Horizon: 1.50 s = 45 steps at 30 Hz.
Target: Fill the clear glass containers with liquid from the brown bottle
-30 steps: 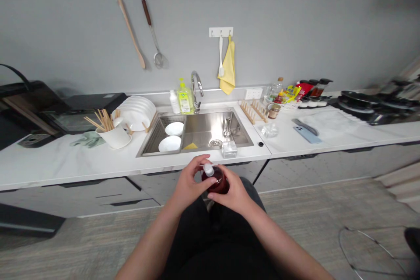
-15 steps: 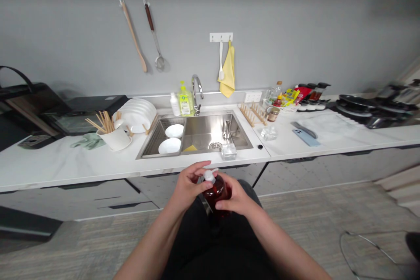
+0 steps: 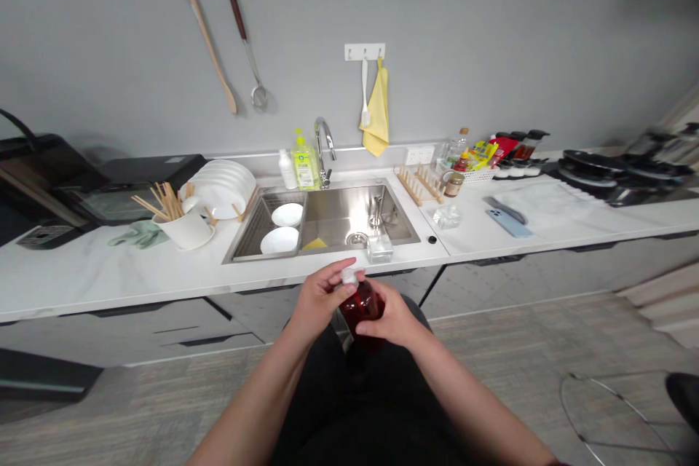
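Observation:
In front of my body, below the counter edge, is a dark red see-through pump bottle (image 3: 362,303) with a white pump top (image 3: 349,276). My right hand (image 3: 390,313) is wrapped round the bottle's side, thumb across its front. With thumb and fingers, my left hand (image 3: 323,297) grips the pump top. The lower part of the bottle is hard to make out against my dark clothes. Just beyond my hands, a clear glass container (image 3: 379,249) stands at the front rim of the steel sink (image 3: 333,212).
Inside the sink's left basket are two white bowls (image 3: 280,240). Green soap (image 3: 304,167) and a white bottle (image 3: 287,169) stand by the faucet (image 3: 324,153). To the left are plates (image 3: 226,193) and a chopstick holder (image 3: 188,229); on the right, a wooden rack (image 3: 419,186) and a phone (image 3: 507,223).
The bottle has risen slightly, with both hands still on it. The left fingers have shifted a little round the pump top. My view has tilted slightly.

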Motion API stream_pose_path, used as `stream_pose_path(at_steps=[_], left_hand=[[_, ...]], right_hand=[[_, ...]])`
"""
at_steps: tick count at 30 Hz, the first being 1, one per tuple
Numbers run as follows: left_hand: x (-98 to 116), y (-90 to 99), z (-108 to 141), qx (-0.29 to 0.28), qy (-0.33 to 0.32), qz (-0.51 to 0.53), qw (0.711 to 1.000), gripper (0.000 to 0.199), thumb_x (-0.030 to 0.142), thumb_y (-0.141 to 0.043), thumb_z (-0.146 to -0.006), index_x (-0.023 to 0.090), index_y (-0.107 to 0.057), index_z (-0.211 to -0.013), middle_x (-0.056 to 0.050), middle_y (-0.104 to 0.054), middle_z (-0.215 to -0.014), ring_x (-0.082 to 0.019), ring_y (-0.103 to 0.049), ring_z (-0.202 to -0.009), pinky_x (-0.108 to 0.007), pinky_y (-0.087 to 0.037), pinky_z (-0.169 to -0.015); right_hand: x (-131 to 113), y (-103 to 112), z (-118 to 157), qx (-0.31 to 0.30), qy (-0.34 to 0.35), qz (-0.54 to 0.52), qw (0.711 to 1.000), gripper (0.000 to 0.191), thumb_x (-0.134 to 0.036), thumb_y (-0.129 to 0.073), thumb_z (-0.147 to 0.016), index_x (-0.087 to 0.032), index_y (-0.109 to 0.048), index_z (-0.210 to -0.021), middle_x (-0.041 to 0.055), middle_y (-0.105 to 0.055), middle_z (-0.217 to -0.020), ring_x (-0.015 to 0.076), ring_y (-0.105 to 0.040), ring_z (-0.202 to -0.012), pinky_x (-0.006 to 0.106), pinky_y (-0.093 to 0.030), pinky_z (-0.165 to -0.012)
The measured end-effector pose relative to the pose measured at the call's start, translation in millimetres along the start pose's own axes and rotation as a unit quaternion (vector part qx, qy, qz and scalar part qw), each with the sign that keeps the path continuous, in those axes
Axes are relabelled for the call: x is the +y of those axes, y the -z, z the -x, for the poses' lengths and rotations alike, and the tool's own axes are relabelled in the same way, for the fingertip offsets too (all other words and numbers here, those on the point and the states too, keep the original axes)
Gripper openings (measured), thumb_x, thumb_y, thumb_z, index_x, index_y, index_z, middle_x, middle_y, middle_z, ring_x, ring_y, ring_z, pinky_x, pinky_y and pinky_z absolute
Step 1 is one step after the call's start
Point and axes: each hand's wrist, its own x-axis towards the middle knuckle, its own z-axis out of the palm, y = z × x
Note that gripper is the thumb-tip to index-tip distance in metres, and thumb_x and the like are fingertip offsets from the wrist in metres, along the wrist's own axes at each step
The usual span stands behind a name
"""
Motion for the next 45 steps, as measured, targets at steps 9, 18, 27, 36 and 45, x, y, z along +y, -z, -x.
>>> stream_pose_path(at_steps=[9, 18, 27, 36, 45], left_hand=[[-39, 73.6, -60, 0.098, -0.096, -0.205, 0.969, 0.060, 0.057, -0.079, -0.100, 0.024, -0.070, -0.149, -0.017, -0.079, -0.145, -0.036, -0.075, -0.139, -0.056, -0.060, -0.118], [-110, 131.3, -117, 0.155, -0.062, -0.397, 0.903, 0.048, 0.054, -0.067, -0.102, 0.019, -0.076, -0.133, -0.016, -0.081, -0.137, -0.034, -0.078, -0.126, -0.052, -0.064, -0.110], [-122, 137.5, -119, 0.151, -0.049, -0.412, 0.897, 0.051, 0.055, -0.071, -0.099, 0.019, -0.075, -0.135, -0.017, -0.079, -0.142, -0.036, -0.078, -0.123, -0.054, -0.064, -0.110], [-37, 51.2, -107, 0.062, -0.142, -0.274, 0.949, 0.039, 0.049, -0.077, -0.102, 0.023, -0.082, -0.130, -0.014, -0.082, -0.138, -0.034, -0.075, -0.133, -0.055, -0.054, -0.124], [28, -30.4, -94, -0.142, -0.048, -0.035, 0.988, 0.047, 0.049, -0.085, -0.099, 0.023, -0.082, -0.138, -0.012, -0.088, -0.124, -0.030, -0.084, -0.113, -0.044, -0.066, -0.104]], right_hand=[[25, 157, 3, 0.313, 0.014, 0.034, 0.949, 0.092, -0.061, -0.106, -0.067, -0.028, -0.067, -0.143, 0.0131, -0.080, -0.135, 0.0391, -0.078, -0.125, 0.057, -0.062, -0.113], [47, 333, -11, 0.525, 0.002, 0.166, 0.835, 0.089, -0.056, -0.104, -0.055, -0.023, -0.066, -0.129, 0.0115, -0.079, -0.122, 0.0351, -0.077, -0.110, 0.063, -0.061, -0.107], [58, 325, -17, 0.536, -0.009, 0.150, 0.830, 0.085, -0.053, -0.104, -0.055, -0.022, -0.066, -0.125, 0.0127, -0.080, -0.118, 0.0333, -0.076, -0.105, 0.061, -0.062, -0.106], [4, 206, -13, 0.260, -0.042, 0.102, 0.959, 0.088, -0.055, -0.104, -0.070, -0.024, -0.067, -0.144, 0.0124, -0.079, -0.135, 0.0363, -0.077, -0.122, 0.057, -0.059, -0.115], [-14, 79, -25, 0.020, -0.027, -0.004, 0.999, 0.100, -0.066, -0.101, -0.077, -0.028, -0.061, -0.161, 0.0132, -0.073, -0.156, 0.0397, -0.073, -0.141, 0.059, -0.056, -0.123]])
